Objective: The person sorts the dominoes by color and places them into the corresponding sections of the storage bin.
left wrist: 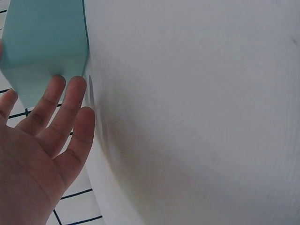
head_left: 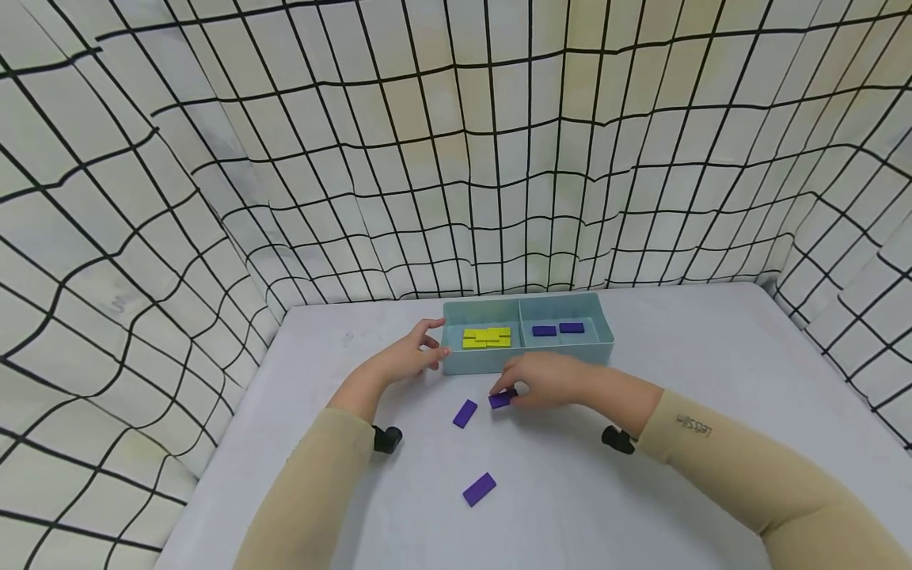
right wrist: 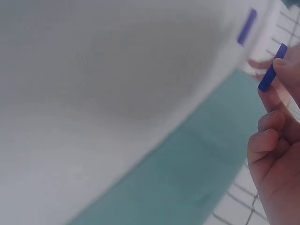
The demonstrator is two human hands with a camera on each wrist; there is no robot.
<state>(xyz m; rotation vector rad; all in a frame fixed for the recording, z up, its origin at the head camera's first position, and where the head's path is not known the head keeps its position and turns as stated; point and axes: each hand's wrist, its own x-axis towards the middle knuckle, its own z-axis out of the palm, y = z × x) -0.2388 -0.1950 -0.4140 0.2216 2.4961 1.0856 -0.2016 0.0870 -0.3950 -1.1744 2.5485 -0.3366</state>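
Observation:
A pale teal two-compartment box (head_left: 477, 363) stands toward the back of the table. My left hand (head_left: 413, 352) is at its left end, fingers mostly straight, with fingertips at the end wall; the left wrist view shows the spread fingers (left wrist: 75, 93) against that wall. In front of the box, my right hand (head_left: 549, 378) pinches a small purple block (head_left: 502, 399) between thumb and fingers. In the right wrist view the pinched block (right wrist: 273, 68) is seen edge-on. Yellow blocks (head_left: 487, 338) lie in the left compartment, two purple blocks (head_left: 545, 331) in the right one.
One loose purple block (head_left: 465, 413) lies just left of the right hand, and another purple block (head_left: 480, 489) lies nearer the front. White walls with a black grid (head_left: 527, 158) rise behind and beside the white table (head_left: 677, 348).

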